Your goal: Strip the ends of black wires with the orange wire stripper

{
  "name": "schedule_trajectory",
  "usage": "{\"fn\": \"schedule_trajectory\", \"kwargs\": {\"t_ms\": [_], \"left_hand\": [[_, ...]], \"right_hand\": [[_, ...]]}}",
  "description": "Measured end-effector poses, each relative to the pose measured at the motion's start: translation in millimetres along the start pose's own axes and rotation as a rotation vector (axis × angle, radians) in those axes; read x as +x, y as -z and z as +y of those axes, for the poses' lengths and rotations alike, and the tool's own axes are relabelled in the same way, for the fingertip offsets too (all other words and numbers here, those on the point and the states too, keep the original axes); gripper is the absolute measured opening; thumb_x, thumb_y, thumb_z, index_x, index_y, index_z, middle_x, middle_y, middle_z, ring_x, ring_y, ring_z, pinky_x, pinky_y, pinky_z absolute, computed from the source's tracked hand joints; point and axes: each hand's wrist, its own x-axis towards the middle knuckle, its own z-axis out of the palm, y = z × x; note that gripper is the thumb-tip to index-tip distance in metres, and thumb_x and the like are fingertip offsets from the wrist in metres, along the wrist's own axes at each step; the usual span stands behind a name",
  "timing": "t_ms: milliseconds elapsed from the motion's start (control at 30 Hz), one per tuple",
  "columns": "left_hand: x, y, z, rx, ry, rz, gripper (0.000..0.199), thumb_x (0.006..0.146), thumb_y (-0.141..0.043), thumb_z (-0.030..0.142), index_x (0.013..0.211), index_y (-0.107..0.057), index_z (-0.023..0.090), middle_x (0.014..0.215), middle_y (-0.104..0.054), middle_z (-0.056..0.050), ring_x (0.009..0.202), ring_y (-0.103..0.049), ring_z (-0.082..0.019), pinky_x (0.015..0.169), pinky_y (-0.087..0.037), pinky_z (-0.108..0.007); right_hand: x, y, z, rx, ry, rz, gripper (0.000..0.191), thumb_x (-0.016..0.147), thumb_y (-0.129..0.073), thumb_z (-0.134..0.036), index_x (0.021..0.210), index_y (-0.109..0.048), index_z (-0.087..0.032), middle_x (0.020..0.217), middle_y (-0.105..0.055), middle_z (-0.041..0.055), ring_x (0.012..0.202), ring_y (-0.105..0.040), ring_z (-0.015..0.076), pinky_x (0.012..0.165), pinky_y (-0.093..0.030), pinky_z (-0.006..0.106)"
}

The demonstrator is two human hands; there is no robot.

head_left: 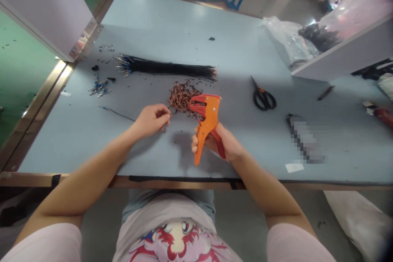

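My right hand (pixel 225 141) is wrapped round an orange and red wire stripper (pixel 208 114), its red jaws pointing left over a heap of small copper-coloured scraps (pixel 181 98). My left hand (pixel 154 119) is pinched around the end of a thin black wire (pixel 121 115), which runs left under the hand to a blue-and-metal tip on the table. Behind the heap lies a long bundle of black wires (pixel 172 68), with blue and metal ends at the left and coppery ends at the right. Small blue connectors (pixel 98 86) are grouped at the left.
Black-handled scissors (pixel 264 99) lie right of the stripper on the table (pixel 233 53). Farther right are a blurred-out object (pixel 305 139), a white label (pixel 294 167) and a dark slim item (pixel 326 93). Clear plastic bags (pixel 291 41) lie at the back right. Upright panels flank both sides.
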Motion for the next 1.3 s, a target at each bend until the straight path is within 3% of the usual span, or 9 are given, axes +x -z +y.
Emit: {"fn": "schedule_trajectory", "kwargs": {"t_ms": [67,133,200,333,400,500,633,933,1300], "left_hand": [[-6,-0.6,7,-0.167,0.154,-0.481,0.012,0.078,-0.053,0.028,0.078,-0.054,0.016,0.072,-0.069,-0.003,0.051,-0.06,-0.011,0.046,-0.042,-0.02],[-12,-8.0,10,-0.242,0.21,-0.746,0.014,0.079,-0.053,0.031,0.078,-0.053,0.016,0.081,-0.07,-0.005,0.059,-0.065,-0.014,0.049,-0.046,-0.022],[-14,-17.1,9,-0.217,0.13,-0.635,0.015,0.079,-0.053,0.031,0.079,-0.055,0.016,0.091,-0.07,-0.007,0.073,-0.067,-0.017,0.062,-0.052,-0.027],[-2,-22.0,-6,-0.014,-0.24,0.023,0.013,0.08,-0.054,0.028,0.077,-0.061,0.017,0.111,-0.065,-0.007,0.106,-0.059,-0.02,0.096,-0.044,-0.036],[7,-17.6,-14,0.009,-0.301,0.218,0.013,0.081,-0.054,0.027,0.078,-0.062,0.018,0.109,-0.066,-0.006,0.107,-0.058,-0.019,0.097,-0.043,-0.035],[14,-11.1,-19,-0.049,-0.228,0.351,0.015,0.082,-0.054,0.029,0.083,-0.063,0.018,0.09,-0.069,-0.004,0.081,-0.064,-0.015,0.077,-0.049,-0.028],[10,-11.4,-18,-0.016,-0.186,0.41,0.016,0.082,-0.054,0.029,0.087,-0.064,0.017,0.071,-0.065,0.0,0.055,-0.054,-0.01,0.06,-0.045,-0.023],[11,-18.3,-23,0.239,-0.44,0.417,0.009,0.079,-0.061,0.022,0.079,-0.069,0.018,0.087,-0.067,-0.005,0.087,-0.059,-0.017,0.086,-0.044,-0.034],[-2,-29.5,-15,0.318,-0.502,0.286,0.014,0.081,-0.056,0.014,0.079,-0.069,0.018,0.09,-0.065,-0.004,0.08,-0.06,-0.013,0.071,-0.045,-0.025]], "right_hand": [[0,-1,1,-0.018,0.026,0.045,0.048,0.085,-0.047,-0.061,0.102,-0.056,-0.017,0.089,-0.066,0.0073,0.079,-0.067,0.0235,0.073,-0.049,0.039],[3,0,1,-0.006,0.057,0.096,0.048,0.084,-0.05,-0.061,0.102,-0.056,-0.018,0.087,-0.066,0.0062,0.078,-0.067,0.0225,0.07,-0.049,0.036],[6,2,0,0.021,0.087,0.136,0.046,0.083,-0.052,-0.06,0.101,-0.056,-0.018,0.086,-0.066,0.0054,0.078,-0.067,0.0217,0.069,-0.049,0.034],[10,6,-2,0.075,0.109,0.215,0.042,0.083,-0.052,-0.056,0.101,-0.057,-0.019,0.087,-0.066,0.0053,0.08,-0.066,0.0212,0.068,-0.048,0.032],[10,5,-4,0.09,0.109,0.268,0.04,0.085,-0.049,-0.055,0.1,-0.057,-0.018,0.087,-0.066,0.0054,0.079,-0.066,0.0209,0.067,-0.047,0.032],[11,3,-7,0.108,0.113,0.342,0.038,0.087,-0.044,-0.053,0.097,-0.058,-0.018,0.085,-0.066,0.0049,0.078,-0.066,0.0198,0.064,-0.046,0.03],[12,0,-7,0.163,0.101,0.34,0.036,0.088,-0.045,-0.049,0.097,-0.058,-0.017,0.083,-0.066,0.0051,0.077,-0.067,0.0198,0.059,-0.045,0.028],[19,6,10,0.18,0.007,0.244,0.033,0.086,-0.05,-0.046,0.1,-0.055,-0.017,0.086,-0.068,0.0075,0.079,-0.068,0.0214,0.057,-0.044,0.026],[20,5,15,0.177,-0.011,0.203,0.034,0.079,-0.063,-0.041,0.101,-0.054,-0.017,0.089,-0.068,0.0074,0.077,-0.068,0.0211,0.059,-0.047,0.028]]}}
